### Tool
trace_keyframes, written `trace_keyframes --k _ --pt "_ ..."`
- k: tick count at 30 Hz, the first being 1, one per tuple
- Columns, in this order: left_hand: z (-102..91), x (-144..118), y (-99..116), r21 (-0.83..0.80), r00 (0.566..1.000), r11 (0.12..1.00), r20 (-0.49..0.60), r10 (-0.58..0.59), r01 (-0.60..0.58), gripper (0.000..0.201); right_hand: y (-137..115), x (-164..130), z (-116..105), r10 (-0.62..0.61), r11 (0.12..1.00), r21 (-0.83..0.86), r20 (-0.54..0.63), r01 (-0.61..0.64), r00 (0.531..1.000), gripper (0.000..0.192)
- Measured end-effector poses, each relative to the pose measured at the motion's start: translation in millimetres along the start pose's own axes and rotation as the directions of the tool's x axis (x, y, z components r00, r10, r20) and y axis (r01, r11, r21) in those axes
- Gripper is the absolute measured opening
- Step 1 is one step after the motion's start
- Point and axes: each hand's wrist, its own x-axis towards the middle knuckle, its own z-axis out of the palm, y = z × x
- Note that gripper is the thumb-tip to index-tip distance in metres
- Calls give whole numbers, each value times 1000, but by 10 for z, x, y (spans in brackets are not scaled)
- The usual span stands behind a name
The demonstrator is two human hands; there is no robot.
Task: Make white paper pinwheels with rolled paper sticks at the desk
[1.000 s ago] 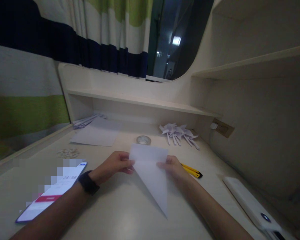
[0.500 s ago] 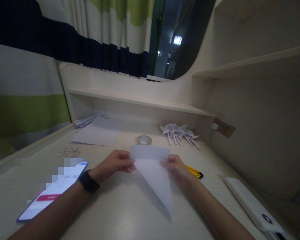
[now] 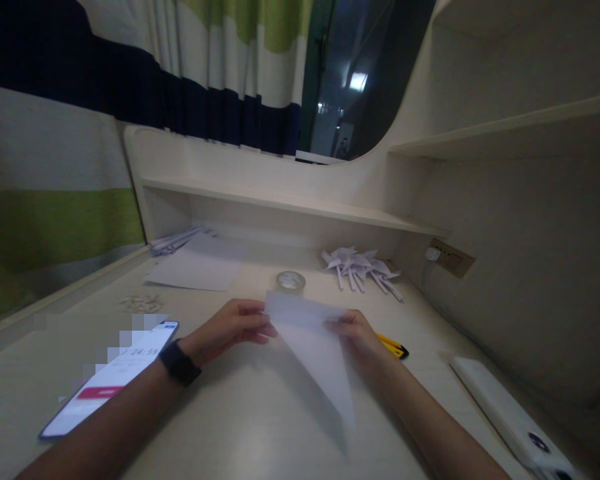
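Note:
A white sheet of paper [image 3: 315,353], folded along a diagonal with a straight strip across its top, hangs above the desk between my hands. My left hand [image 3: 237,327] pinches its upper left corner between thumb and fingers. Around the upper right edge my right hand [image 3: 356,333] is closed, thumb in front. The paper's lower tip points toward me and is slightly blurred. Just beyond the paper lies a roll of clear tape [image 3: 290,281]. A yellow and black cutter [image 3: 394,346] sits beside my right hand, partly hidden by it.
Paper pinwheels [image 3: 357,265] lie at the back right. A stack of white paper [image 3: 200,263] and rolled paper sticks [image 3: 177,241] are at the back left. Small pale pieces [image 3: 143,303] lie near a lit phone [image 3: 115,380]. A white device [image 3: 505,413] stands at right.
The paper's right side has dipped a little and its lower tip has swung slightly right. Both hands keep their hold.

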Motion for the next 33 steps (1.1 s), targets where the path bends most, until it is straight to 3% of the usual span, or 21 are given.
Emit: trace_keyframes --k 11,23,33 --pt "6 16 -15 13 999 999 -19 29 -29 29 32 24 -23 -60 998 -4 39 60 997 24" --pt "8 4 18 38 1000 999 -13 19 -19 25 -10 6 -24 -9 999 -36 28 10 1000 27" --pt "49 -6 56 -16 996 1000 -88 -4 2 20 -65 -4 -20 20 997 -70 26 -18 999 26"
